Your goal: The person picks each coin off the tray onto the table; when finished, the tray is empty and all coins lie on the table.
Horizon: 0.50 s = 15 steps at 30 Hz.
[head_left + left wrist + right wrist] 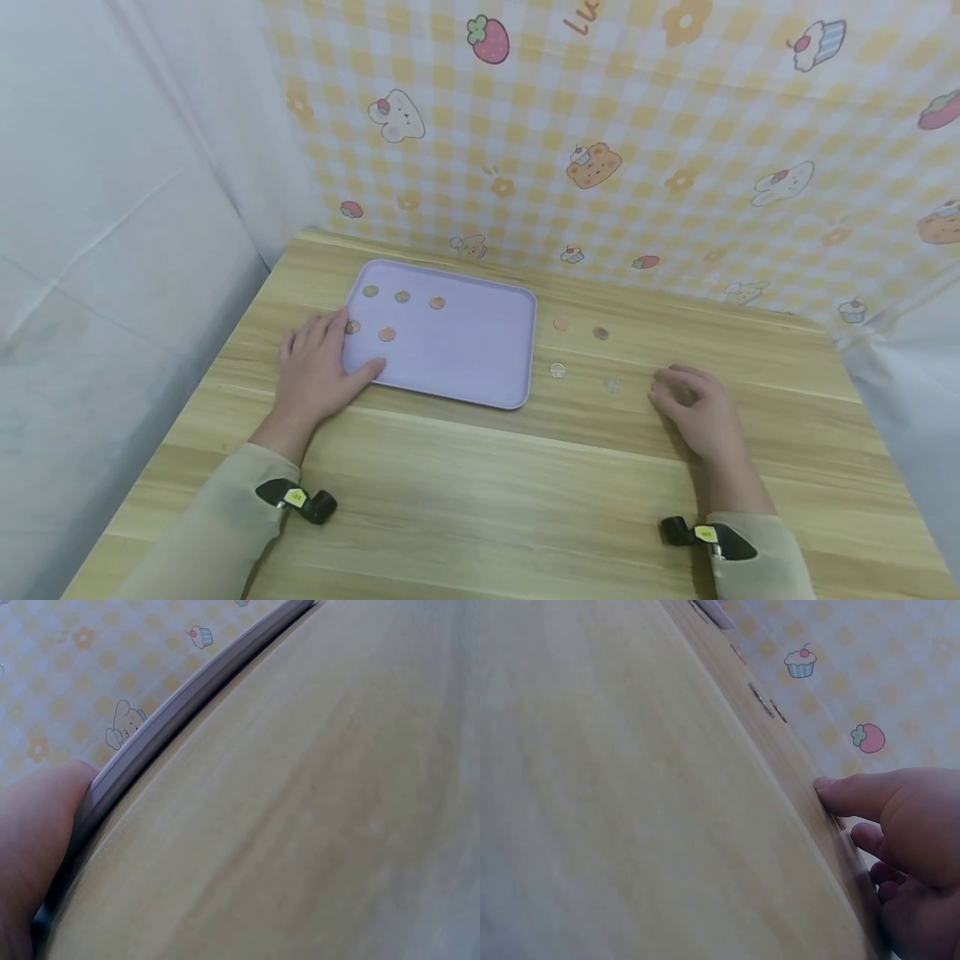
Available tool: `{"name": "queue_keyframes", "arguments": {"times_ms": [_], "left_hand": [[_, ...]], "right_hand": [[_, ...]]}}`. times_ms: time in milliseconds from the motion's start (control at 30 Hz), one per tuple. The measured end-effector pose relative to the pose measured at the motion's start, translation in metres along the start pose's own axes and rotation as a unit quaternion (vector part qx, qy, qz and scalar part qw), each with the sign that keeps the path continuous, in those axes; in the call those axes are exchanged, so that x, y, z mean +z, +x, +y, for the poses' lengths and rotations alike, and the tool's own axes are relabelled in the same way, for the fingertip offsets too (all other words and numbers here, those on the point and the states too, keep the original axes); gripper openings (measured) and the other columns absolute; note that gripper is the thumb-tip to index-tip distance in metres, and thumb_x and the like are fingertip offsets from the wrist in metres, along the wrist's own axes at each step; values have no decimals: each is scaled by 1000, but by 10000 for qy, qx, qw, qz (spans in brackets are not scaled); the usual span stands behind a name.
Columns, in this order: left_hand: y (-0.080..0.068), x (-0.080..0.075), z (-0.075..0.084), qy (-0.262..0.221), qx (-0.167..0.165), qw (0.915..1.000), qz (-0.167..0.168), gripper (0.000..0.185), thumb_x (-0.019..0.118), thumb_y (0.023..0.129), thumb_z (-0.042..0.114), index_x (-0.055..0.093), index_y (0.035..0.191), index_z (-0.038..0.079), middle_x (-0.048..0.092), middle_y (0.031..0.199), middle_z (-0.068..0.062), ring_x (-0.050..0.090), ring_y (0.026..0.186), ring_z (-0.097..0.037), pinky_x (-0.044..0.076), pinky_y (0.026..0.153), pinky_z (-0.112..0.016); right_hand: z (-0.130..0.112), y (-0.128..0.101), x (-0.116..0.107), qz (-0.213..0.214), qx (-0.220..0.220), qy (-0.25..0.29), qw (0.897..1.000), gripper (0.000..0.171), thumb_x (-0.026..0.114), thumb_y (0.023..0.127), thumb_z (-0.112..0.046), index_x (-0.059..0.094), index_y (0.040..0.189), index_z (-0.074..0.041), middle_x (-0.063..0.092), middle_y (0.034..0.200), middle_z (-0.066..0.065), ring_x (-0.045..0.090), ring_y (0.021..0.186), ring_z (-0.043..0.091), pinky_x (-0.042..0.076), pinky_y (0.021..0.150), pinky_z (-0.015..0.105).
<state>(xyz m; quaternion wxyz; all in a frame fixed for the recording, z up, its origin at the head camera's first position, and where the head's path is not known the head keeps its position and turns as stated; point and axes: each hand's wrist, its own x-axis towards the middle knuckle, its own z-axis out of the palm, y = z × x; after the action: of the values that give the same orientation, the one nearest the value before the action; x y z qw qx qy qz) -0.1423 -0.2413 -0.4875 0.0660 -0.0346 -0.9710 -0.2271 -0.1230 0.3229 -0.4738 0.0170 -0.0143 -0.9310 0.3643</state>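
At the corner of a lilac tray [465, 367], my left hand [311, 375] rests with its fingers along the left side and its thumb over the near rim. In the left wrist view the thumb [45, 817] touches the tray's edge. Several copper and brass-toned coins lie in the tray, among them a copper coin [386, 333]. To the tray's right my right hand [701, 408] is low on the table, thumb and forefinger curled at a coin [841, 823], which they mostly hide. Left of that hand lies a silver coin [612, 384].
On the wood-grain table [465, 500], a second silver coin [557, 370], a copper coin [561, 324] and a dark brown coin [601, 332] lie between tray and right hand. A yellow checked cloth [540, 125] hangs behind the table, with a white sheet [112, 292] at left.
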Motion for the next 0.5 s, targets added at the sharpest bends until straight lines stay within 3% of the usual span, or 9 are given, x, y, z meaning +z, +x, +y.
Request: {"name": "queue_keyframes", "arguments": {"times_ms": [233, 367, 500], "left_hand": [[0, -1, 2, -25, -8, 10000, 79, 103, 68, 93, 66, 32, 165, 0, 41, 160, -28, 26, 152, -53, 8, 120, -75], [-1, -1, 3, -59, -19, 10000, 67, 104, 68, 93, 66, 32, 165, 0, 40, 161, -28, 25, 153, -52, 7, 120, -75], [-2, -1, 3, -61, -37, 10000, 56, 104, 67, 93, 67, 32, 165, 0, 40, 161, -28, 25, 153, -52, 7, 120, -75]], "right_hand": [[-8, 5, 19, 939, 83, 31, 9955, 47, 80, 95, -35, 75, 128, -2, 66, 139, 23, 53, 138, 46, 37, 117, 63], [-13, 9, 34, 1523, -271, -152, 9878, 45, 82, 91, -32, 78, 123, -2, 71, 131, 21, 57, 132, 45, 38, 115, 60], [-22, 14, 46, 1839, -724, -290, 9798, 43, 81, 89, -29, 78, 121, -1, 70, 132, 23, 55, 129, 47, 34, 114, 63]]}}
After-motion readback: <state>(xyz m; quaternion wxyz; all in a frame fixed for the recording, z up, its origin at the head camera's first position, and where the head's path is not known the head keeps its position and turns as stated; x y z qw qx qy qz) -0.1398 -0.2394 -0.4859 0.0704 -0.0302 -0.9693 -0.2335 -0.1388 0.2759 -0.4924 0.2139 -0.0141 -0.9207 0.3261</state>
